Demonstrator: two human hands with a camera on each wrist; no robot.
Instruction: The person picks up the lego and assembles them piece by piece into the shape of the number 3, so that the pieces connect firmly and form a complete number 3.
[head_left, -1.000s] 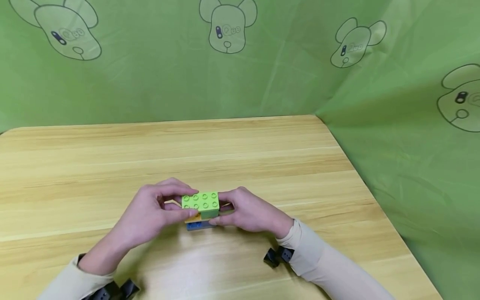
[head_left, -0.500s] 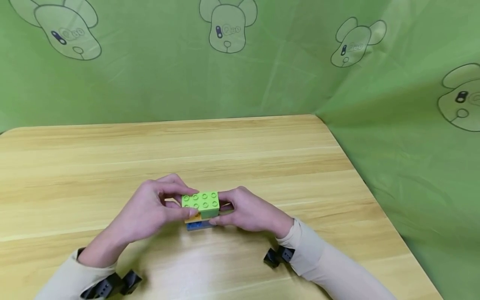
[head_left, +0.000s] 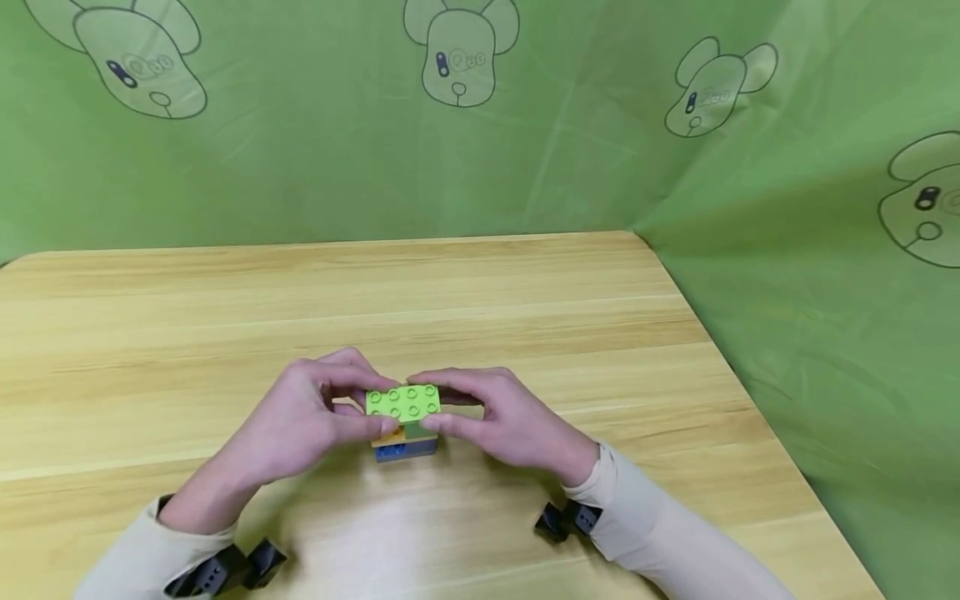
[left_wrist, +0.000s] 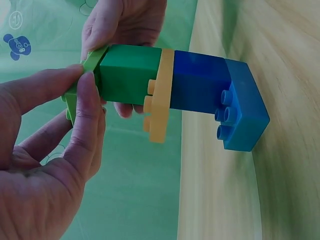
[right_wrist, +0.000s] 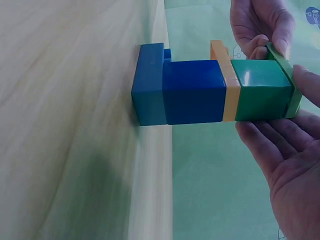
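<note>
A tower of toy building bricks stands on the table between the hands. From the bottom it has a blue flat brick [left_wrist: 252, 112], a dark blue block [left_wrist: 200, 82], an orange flat brick [left_wrist: 161, 102], a green block [left_wrist: 131, 70] and a light green flat brick [head_left: 403, 403]. My left hand [head_left: 303, 421] pinches the left end of the light green brick between thumb and fingers. My right hand [head_left: 517, 421] holds its right end, thumb in front and fingers behind. In the right wrist view, right-hand fingers also lie along the green block. Whether the top brick is fully seated, I cannot tell.
The wooden table [head_left: 225, 317] extends around the tower. A green cloth [head_left: 322, 167] with bear-head drawings hangs behind the table and along its right side. Each sleeve cuff carries a black wrist device, one on the left [head_left: 225, 571] and one on the right [head_left: 567, 521].
My right hand has shifted from lower on the tower's right side up to the light green brick's right end, uncovering the lower bricks. The left hand keeps its pinch.
</note>
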